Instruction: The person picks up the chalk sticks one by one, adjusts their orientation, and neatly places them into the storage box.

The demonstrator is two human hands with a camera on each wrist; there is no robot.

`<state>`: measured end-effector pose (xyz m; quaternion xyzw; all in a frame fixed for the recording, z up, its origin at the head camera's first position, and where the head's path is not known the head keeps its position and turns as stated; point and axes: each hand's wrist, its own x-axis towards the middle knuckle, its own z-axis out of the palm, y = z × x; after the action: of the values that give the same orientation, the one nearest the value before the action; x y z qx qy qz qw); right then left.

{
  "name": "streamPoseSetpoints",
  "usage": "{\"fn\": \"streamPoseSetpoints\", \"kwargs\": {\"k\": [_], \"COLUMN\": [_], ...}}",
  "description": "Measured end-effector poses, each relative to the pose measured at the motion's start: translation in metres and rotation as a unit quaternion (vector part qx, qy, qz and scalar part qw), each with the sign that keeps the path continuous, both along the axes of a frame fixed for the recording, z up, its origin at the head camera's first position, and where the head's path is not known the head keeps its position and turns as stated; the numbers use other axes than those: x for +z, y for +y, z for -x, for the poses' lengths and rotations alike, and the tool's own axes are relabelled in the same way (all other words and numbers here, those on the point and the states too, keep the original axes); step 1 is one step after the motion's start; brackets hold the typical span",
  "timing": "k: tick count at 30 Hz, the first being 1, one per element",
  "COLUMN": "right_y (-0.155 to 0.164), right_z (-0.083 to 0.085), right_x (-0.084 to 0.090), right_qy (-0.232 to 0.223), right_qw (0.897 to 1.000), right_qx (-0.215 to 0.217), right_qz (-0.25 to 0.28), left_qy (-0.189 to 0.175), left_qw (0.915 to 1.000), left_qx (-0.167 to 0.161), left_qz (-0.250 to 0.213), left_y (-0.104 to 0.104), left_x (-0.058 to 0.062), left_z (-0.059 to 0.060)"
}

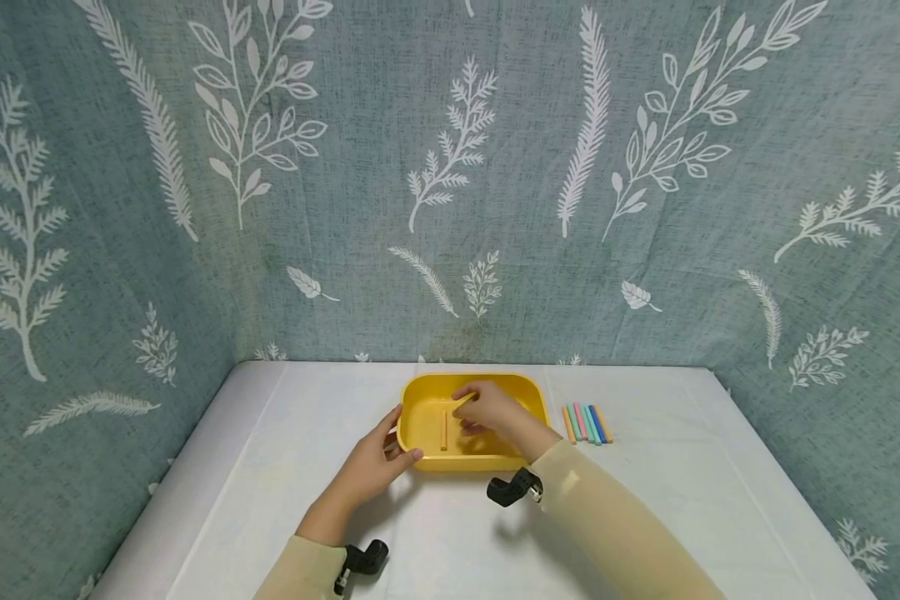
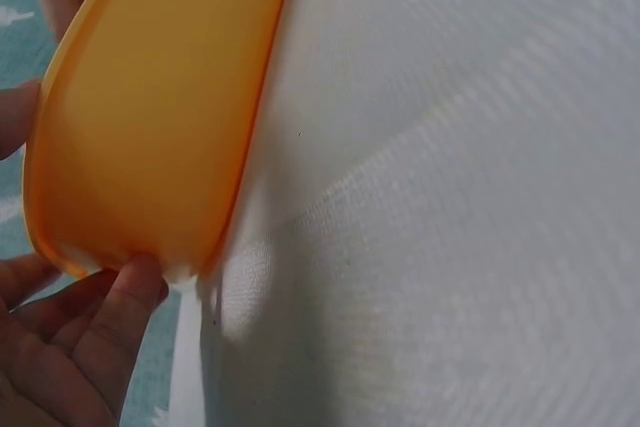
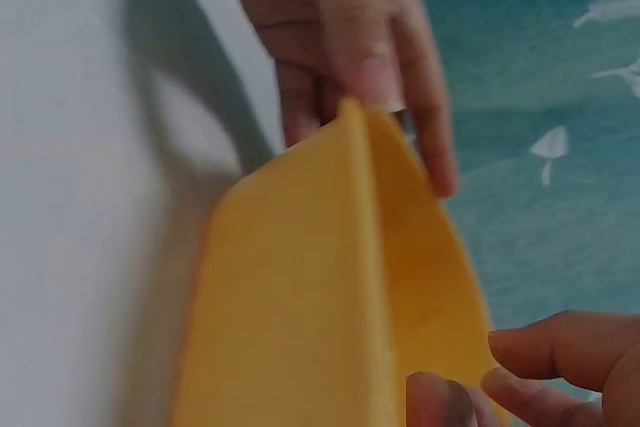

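Left hand grips the near left corner of a yellow tray, thumb at the front and fingers round the side. Right hand reaches inside the tray, its fingers bent and slightly parted; whether they hold anything cannot be told. An orange stick lies on the tray's floor, just left of that hand. The tray sits on a white counter. Just beside it, on the right, coloured sticks lie in a row: orange, green, pink and blue.
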<state>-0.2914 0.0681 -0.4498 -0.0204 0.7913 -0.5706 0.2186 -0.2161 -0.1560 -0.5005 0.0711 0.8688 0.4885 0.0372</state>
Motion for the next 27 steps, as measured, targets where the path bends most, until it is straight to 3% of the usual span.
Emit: {"fn": "streamPoseSetpoints", "kwargs": {"k": [8, 19, 27], "right_y": [0.020, 0.056, 0.087], "right_z": [-0.008, -0.016, -0.026], "right_x": [0.027, 0.053, 0.067], "right_qy": [0.020, 0.050, 0.066], "right_qw": [0.999, 0.998, 0.997], "right_qx": [0.007, 0.014, -0.011], "right_qz": [0.025, 0.033, 0.039], "left_qy": [0.001, 0.013, 0.012], "left_qw": [1.0000, 0.9999, 0.9999], "left_qx": [0.007, 0.001, 0.001], "left_qz": [0.001, 0.007, 0.004], "left_y": [0.002, 0.002, 0.002], "left_x": [0.000, -0.002, -0.002], "left_z": [-0.001, 0.000, 0.001]}}
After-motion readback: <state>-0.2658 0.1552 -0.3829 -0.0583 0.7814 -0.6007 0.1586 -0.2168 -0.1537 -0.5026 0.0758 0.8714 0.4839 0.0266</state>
